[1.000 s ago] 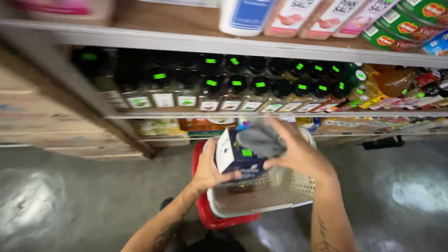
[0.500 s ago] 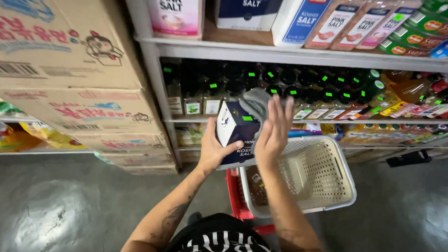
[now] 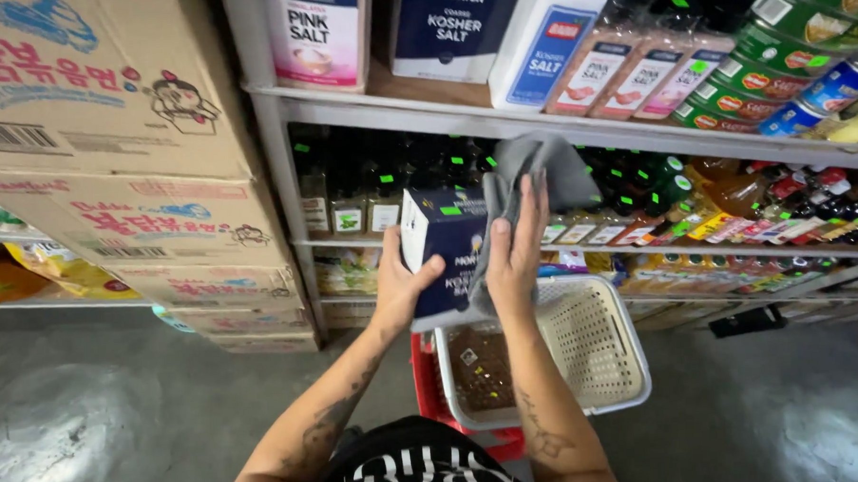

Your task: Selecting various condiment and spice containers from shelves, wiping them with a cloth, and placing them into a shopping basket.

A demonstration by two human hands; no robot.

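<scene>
At nine o'clock, stacked brown cardboard cartons (image 3: 113, 176) printed in red are seen beside a white metal shelf unit (image 3: 275, 180) in a shop aisle. Toward the centre, a dark blue rectangular cardboard salt box (image 3: 445, 250) is held upright in front of the middle shelf by the left hand (image 3: 399, 285), whose grip is closed around the box's lower left edge, thumb across the front. Just to the right, a grey cloth (image 3: 541, 171) is pressed flat against the box's right side by the right hand (image 3: 517, 257), fingers extended and the cloth pinned under the palm; its loose end is bunched at twelve o'clock above the fingertips. Rows of dark glass bottles with green stickers (image 3: 389, 176) are ranged on the shelf behind. Below, at six o'clock, a cream perforated plastic basket (image 3: 594, 349) is set over a red plastic crate (image 3: 430, 393), something brown lying inside. At two o'clock, pink-labelled salt pouches (image 3: 637, 72) and green tins (image 3: 775, 67) fill the top shelf.

The wiping is judged best done with the box kept steady by the left hand, the cloth drawn in full strokes along each face, and the box turned so no side is missed.
</scene>
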